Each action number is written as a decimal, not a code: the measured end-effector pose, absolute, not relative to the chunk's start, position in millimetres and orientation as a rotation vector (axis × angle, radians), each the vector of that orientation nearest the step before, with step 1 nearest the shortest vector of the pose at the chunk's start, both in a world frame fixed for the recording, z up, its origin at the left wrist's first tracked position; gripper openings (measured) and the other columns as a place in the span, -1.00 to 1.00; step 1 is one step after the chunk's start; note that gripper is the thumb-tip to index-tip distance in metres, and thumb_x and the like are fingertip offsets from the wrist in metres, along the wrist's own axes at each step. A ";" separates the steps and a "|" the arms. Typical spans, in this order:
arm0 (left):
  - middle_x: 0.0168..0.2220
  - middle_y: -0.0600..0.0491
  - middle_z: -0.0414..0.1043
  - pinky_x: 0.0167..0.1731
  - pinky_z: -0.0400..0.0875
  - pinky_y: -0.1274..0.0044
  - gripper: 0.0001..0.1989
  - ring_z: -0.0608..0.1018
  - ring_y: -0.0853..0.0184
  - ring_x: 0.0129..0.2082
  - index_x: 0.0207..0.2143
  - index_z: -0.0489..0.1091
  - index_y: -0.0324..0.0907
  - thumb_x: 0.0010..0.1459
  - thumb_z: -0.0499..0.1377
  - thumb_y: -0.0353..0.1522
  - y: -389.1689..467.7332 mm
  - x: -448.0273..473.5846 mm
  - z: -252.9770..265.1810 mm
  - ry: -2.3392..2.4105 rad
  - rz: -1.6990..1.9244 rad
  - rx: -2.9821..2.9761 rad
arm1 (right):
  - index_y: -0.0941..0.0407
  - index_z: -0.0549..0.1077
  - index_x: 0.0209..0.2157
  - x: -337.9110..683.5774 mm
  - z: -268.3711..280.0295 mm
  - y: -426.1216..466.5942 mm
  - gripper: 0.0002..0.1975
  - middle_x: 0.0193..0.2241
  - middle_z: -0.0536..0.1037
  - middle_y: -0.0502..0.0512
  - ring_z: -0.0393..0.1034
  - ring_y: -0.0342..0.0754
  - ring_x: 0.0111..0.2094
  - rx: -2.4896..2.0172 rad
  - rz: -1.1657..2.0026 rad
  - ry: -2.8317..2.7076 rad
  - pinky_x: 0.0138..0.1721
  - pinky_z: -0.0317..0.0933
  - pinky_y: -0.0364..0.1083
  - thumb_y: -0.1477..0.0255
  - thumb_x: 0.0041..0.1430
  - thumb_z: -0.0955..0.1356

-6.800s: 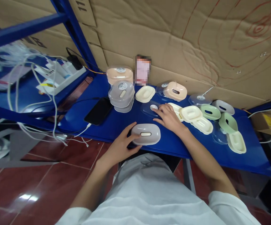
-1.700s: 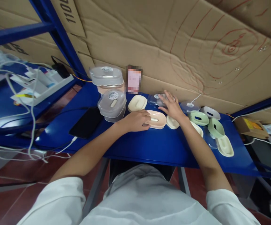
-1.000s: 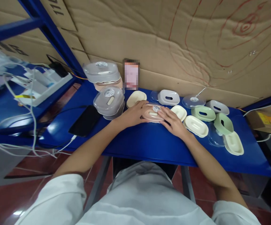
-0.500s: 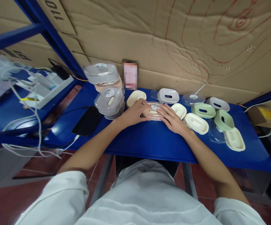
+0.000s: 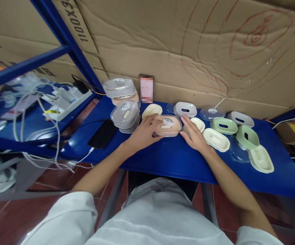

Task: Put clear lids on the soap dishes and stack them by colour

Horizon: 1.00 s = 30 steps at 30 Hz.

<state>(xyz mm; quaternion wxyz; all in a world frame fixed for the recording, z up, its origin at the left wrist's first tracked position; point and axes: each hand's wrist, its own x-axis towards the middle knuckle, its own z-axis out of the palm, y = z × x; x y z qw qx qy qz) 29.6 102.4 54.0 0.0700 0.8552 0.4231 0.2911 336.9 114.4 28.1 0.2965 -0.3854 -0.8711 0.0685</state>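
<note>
Head view: left hand (image 5: 143, 133) grips a lidded pink soap box (image 5: 167, 125) mid-tabletop (image 5: 168, 157); right hand (image 5: 193, 135) rests open beside it. Loose trays (image 5: 217, 139) remain unassembled rightward.

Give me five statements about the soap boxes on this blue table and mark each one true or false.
1. The left hand grips the pink soap box. True.
2. The pink soap box has no lid. False: a clear lid with a round sticker covers it.
3. The right hand rests on the table beside the pink box. True.
4. A dark phone lies right of the green trays. False: it lies far to their left.
5. Covered boxes are stacked at the left. True.
</note>
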 end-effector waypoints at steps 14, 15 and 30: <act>0.20 -0.32 0.28 0.30 0.23 -0.09 -0.29 0.33 -0.23 0.29 0.14 0.30 -0.17 0.12 0.41 0.04 100.4 -53.8 81.4 2.326 1.379 2.012 | -0.05 0.34 0.42 322.4 12.6 113.1 -0.50 0.40 0.38 0.24 0.33 0.22 0.39 -1.011 0.197 -2.396 0.36 0.32 0.29 0.22 0.55 0.24; 0.21 -0.33 0.27 0.30 0.22 -0.09 -0.27 0.33 -0.24 0.29 0.14 0.29 -0.17 0.12 0.40 0.06 102.1 -52.5 78.2 2.331 1.367 2.012 | -0.05 0.34 0.42 322.4 12.3 113.3 -0.50 0.40 0.39 0.24 0.34 0.22 0.38 -1.013 0.200 -2.400 0.35 0.33 0.29 0.22 0.55 0.23; 0.28 -0.21 0.35 0.29 0.36 0.10 -0.58 0.42 -0.03 0.32 0.30 0.27 -0.08 0.47 0.10 -0.19 83.8 26.9 63.1 1.681 1.074 2.635 | 0.04 0.47 0.29 322.4 8.8 115.0 -0.56 0.37 0.42 0.27 0.38 0.23 0.34 -1.019 0.175 -2.461 0.31 0.34 0.29 0.23 0.56 0.22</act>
